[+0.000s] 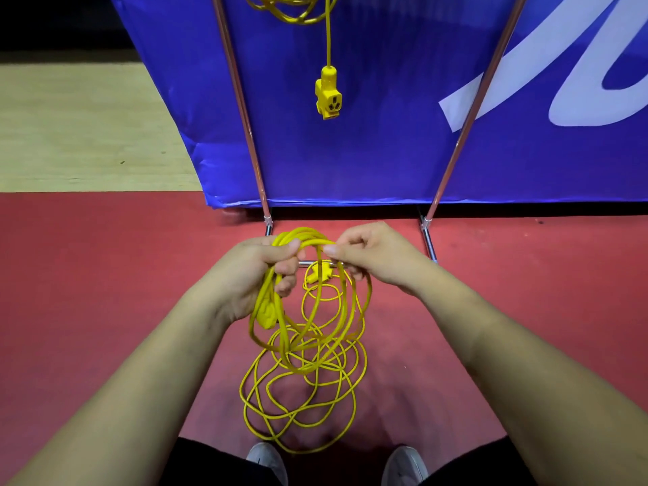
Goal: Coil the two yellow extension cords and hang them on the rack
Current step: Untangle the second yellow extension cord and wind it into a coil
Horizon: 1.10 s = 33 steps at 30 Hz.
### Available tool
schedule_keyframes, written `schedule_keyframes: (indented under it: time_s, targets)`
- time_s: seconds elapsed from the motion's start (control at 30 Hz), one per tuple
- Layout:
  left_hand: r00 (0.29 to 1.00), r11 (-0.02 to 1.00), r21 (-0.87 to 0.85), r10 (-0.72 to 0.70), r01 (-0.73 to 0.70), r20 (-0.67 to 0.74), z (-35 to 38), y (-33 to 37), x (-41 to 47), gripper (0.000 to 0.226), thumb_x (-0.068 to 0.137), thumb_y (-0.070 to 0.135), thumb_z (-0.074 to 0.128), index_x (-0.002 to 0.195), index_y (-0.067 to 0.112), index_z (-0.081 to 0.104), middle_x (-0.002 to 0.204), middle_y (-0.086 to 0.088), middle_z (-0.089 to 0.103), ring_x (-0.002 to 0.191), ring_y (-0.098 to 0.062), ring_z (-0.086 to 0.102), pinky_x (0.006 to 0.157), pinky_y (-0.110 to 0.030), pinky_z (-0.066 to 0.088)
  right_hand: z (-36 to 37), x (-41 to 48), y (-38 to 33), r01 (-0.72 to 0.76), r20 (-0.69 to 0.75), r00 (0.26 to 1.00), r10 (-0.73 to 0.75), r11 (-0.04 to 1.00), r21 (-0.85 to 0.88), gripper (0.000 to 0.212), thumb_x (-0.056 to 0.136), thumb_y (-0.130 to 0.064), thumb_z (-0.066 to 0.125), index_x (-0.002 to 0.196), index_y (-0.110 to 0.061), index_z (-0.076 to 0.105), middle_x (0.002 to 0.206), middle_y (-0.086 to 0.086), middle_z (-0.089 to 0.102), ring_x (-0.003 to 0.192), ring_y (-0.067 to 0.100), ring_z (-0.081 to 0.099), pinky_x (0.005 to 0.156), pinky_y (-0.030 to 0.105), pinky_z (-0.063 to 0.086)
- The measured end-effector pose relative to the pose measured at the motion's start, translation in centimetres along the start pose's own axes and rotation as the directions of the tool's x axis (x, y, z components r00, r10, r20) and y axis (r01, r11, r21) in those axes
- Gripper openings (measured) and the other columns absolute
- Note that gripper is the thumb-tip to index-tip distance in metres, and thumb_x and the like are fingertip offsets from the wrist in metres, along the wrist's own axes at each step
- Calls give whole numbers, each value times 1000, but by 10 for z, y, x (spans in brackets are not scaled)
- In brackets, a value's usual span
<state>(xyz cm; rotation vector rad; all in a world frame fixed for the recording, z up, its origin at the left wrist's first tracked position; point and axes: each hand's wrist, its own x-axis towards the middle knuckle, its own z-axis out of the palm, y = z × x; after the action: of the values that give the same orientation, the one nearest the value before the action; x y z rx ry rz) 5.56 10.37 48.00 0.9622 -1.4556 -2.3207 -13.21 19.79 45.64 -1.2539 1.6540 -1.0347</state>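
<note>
One yellow extension cord (294, 14) hangs coiled on the rack at the top of the view, its socket end (328, 94) dangling down. My left hand (266, 271) grips several loops of the second yellow cord (336, 310). My right hand (368, 256) pinches a strand of that cord just right of the left hand. The remainder of this cord (301, 398) lies in loose tangled loops on the red floor between my arms. A yellow plug (321, 271) shows behind the held loops.
The rack's metal poles (242, 107) slant up in front of a blue banner (385, 135). Its base bars (429, 243) rest on the red floor. My two white shoes (268, 461) are at the bottom edge. Wooden flooring lies at the far left.
</note>
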Motion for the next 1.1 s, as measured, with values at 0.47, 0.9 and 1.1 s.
schedule_keyframes:
  time_s: [0.47,0.9,1.1]
  targets:
    - [981,963,233,-163,135,107,-8,2,-6,28,75,26,72,83,0,67,61,-12,64,43,-19,59,42,-22,48,-1,-11,-9,119,90,989,-117,993,-21,9,84,-10,73,89,-3,74,53,-3,54,44,1,40,46,13,30]
    - [980,988,126,-110,89,166,-24,5,-4,45,52,31,90,81,3,69,71,-16,67,60,-27,69,50,-26,54,-20,-4,40,-1,-176,983,47,968,252,9,85,-4,68,87,-12,66,62,7,59,52,14,53,54,21,46]
    - [975,992,62,-118,109,186,-18,6,-6,39,62,26,79,89,0,72,85,-24,71,68,-32,71,60,-32,59,-10,-7,5,47,-46,998,-48,998,-35,10,81,-7,75,90,-7,76,58,0,67,54,1,53,56,14,43]
